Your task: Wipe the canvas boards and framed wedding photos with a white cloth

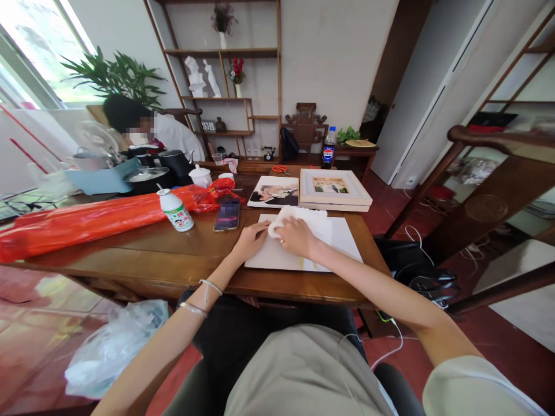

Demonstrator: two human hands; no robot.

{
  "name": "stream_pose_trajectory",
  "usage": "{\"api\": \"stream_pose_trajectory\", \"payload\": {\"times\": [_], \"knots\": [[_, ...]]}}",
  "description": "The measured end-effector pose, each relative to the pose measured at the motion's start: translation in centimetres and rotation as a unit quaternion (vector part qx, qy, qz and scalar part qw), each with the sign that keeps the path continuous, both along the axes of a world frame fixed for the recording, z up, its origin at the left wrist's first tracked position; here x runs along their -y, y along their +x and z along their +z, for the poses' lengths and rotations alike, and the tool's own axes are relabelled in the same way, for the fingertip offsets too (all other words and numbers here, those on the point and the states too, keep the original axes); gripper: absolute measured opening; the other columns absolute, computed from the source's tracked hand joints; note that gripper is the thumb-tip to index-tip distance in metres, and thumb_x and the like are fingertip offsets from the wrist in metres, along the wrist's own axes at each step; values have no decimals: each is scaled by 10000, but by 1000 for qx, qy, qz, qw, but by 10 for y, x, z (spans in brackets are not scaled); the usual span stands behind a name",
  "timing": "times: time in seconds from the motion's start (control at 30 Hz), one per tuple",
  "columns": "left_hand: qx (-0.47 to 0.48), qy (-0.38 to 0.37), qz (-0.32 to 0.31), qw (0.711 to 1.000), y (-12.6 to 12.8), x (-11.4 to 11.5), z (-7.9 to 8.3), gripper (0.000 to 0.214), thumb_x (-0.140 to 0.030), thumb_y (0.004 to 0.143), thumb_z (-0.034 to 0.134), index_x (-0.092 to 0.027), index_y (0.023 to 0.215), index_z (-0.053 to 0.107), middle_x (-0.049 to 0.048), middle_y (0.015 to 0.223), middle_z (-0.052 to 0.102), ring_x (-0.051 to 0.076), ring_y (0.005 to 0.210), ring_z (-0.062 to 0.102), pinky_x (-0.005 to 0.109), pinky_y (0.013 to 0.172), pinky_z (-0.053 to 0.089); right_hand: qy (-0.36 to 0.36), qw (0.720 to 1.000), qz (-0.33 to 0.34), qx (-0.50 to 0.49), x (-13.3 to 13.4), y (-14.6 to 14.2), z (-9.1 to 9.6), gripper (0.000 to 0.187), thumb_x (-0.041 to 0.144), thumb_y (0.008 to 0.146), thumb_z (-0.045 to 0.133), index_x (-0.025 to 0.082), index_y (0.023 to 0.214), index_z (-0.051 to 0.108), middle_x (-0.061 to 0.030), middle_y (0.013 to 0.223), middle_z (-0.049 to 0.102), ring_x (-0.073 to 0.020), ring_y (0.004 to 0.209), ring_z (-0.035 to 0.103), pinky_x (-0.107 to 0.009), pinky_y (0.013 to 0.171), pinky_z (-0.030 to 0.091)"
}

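A flat white board [273, 257] lies on the wooden table in front of me, with a few yellowish marks near its front edge. My right hand [297, 236] is closed on a bunched white cloth [286, 215] and presses it onto the board. Part of the cloth spreads out behind the fingers. At the board's left edge rests my left hand [252, 240], its fingers stretched toward the cloth with a gap by the thumb. Just behind the board are a photo print [274, 199] and a white picture frame [362, 199] holding a photo.
Left on the table [139, 266] are a phone [227, 214], a white-green bottle [177, 212] and a long red plastic-wrapped bundle [99, 216]. Orange-handled scissors [281, 169] and a cola bottle [328, 149] stand farther back. Another person [177, 136] sits at far left.
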State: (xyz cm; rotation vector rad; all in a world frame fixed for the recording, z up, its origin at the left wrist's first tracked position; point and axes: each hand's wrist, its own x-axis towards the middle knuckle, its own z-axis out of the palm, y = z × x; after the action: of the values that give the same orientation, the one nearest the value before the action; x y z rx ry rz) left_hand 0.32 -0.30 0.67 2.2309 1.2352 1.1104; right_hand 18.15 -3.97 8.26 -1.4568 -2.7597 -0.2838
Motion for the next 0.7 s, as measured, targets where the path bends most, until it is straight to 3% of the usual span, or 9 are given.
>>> {"api": "stream_pose_trajectory", "payload": {"times": [0.1,0.23,0.33,0.43,0.57,0.7], "knots": [[3,2,-14,1000,-2,0,0,346,-209,794,514,-159,1065,723,79,1257,639,262,1219,566,371,1058,426,24,1000,11,-1,13,-11,-6,285,226,901,450,165,1084,660,-183,1119,631,-320,1072,553,-436,857,444],[9,-10,-11,1000,-3,-1,-1,362,-208,775,522,-147,1072,720,79,1237,653,272,1197,582,373,1034,451,30,991,132,-2,58,-16,-7,241,151,870,439,136,980,653,-192,1039,642,-296,991,577,-411,816,449],[18,-10,2,1000,-3,-1,-1,350,-213,790,511,-145,1062,722,86,1213,667,269,1189,589,389,1048,440,-18,981,192,-11,68,-3,4,195,181,841,490,164,980,625,-136,960,660,-267,920,609,-371,769,462],[16,-8,-4,1000,-1,0,0,331,-236,824,495,-149,1043,727,89,1229,657,268,1192,586,389,1055,434,-63,987,145,13,43,13,17,271,179,773,556,164,1040,600,-127,950,668,-260,847,639,-341,698,467],[1,10,5,1000,0,0,0,337,-272,858,471,-137,1025,731,110,1239,648,261,1178,597,377,1054,434,-70,996,62,5,-16,20,23,380,143,746,559,119,1126,557,-174,1066,659,-295,960,632,-316,679,460],[-3,12,23,1000,0,0,0,318,-286,863,481,-153,1002,735,93,1204,671,260,1123,629,373,1014,467,-56,992,114,-22,-59,-1,22,308,126,797,497,87,1094,566,-179,1068,677,-288,984,634,-311,725,445]]}}
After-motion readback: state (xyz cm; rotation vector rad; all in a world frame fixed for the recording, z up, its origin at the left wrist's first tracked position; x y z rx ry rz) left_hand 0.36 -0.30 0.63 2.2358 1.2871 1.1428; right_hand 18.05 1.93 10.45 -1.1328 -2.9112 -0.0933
